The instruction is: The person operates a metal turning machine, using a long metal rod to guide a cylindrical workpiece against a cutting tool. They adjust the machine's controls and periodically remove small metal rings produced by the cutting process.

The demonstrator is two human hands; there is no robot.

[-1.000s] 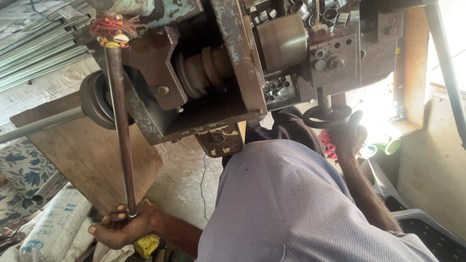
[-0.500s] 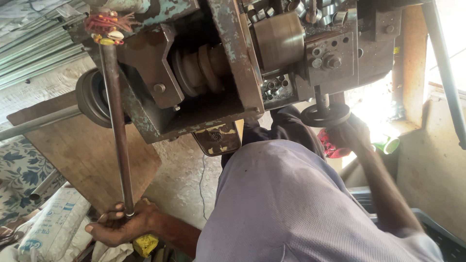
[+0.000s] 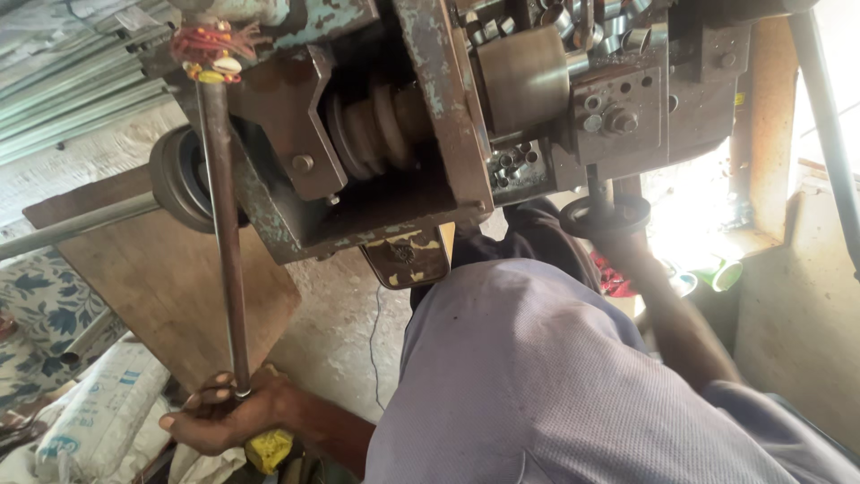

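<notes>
Clamped low on the long lever rod (image 3: 224, 242), your left hand (image 3: 224, 417) pulls steadily; your right hand (image 3: 627, 240), its grip hidden, steadies the handwheel (image 3: 605, 215).

Open gap below machine body (image 3: 376, 179), over bare concrete floor (image 3: 345, 332); hand could pass there. Long lever rod (image 3: 224, 242) crosses left side, wooden board (image 3: 170, 287) behind it. Handwheel (image 3: 605, 215) and knee in grey cloth (image 3: 528, 376) crowd right side. Room beyond handwheel probably tight; glare hides it.
</notes>
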